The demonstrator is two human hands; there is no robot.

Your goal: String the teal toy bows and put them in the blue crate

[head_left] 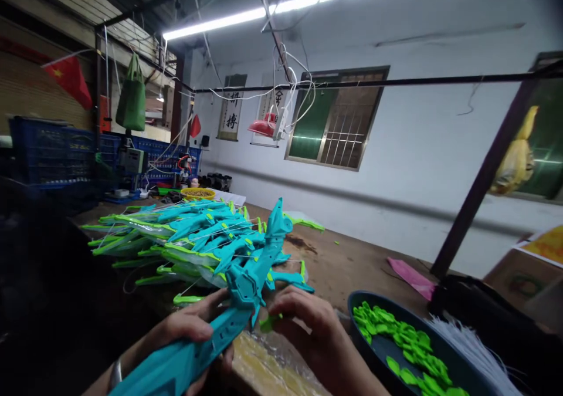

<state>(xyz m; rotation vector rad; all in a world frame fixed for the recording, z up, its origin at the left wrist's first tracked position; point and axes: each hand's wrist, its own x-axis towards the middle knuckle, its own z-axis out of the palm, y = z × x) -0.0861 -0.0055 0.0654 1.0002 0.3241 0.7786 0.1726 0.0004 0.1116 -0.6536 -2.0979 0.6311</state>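
Note:
My left hand (191, 328) is wrapped round a long teal plastic toy bow body (244, 284), which slants up and away from me. Between the thumb and fingers of my right hand (312, 325) is a small lime green plastic piece (269, 324), held close beside the teal body; whether the two touch I cannot tell. Behind my hands lies a heap of teal and lime green toy bows (206, 232) with white strings. At the lower right, a dark round tub (373, 355) holds many loose lime green pieces (409, 343).
White strings (475, 349) lie in a bundle right of the tub. A pink sheet (412, 277) rests on the brown table (347, 267). Below my hands is clear plastic film (281, 366). A yellow bowl (197, 193) stands at the back, and a dark post (479, 185) rises at right.

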